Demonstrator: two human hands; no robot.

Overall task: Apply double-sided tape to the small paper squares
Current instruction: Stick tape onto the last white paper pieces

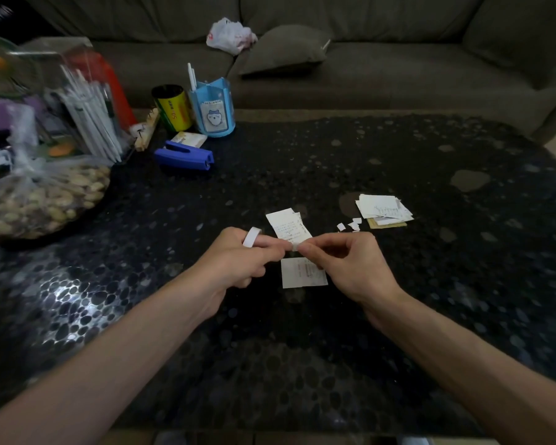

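Here, at the far left, a bag of nuts [42,203] sits on the dark table [398,149], with a blue stapler [185,155] beyond. The left hand [238,261] wears a tape roll [251,236] like a ring on its extended forefinger. Its fingertips and those of the right hand [347,264] meet, pinching a small white piece [294,247]. A paper slip [288,226] runs lengthwise from that pinch away and leftward. Another slip [302,273] lies below, and a paper stack [384,208] to the right.

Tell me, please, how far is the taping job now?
Done: cannot tell; small white scraps lie by the paper stack. In hand: left hand, tape roll on a finger, and right hand pinch a white piece. To do: two paper squares lying nearby.
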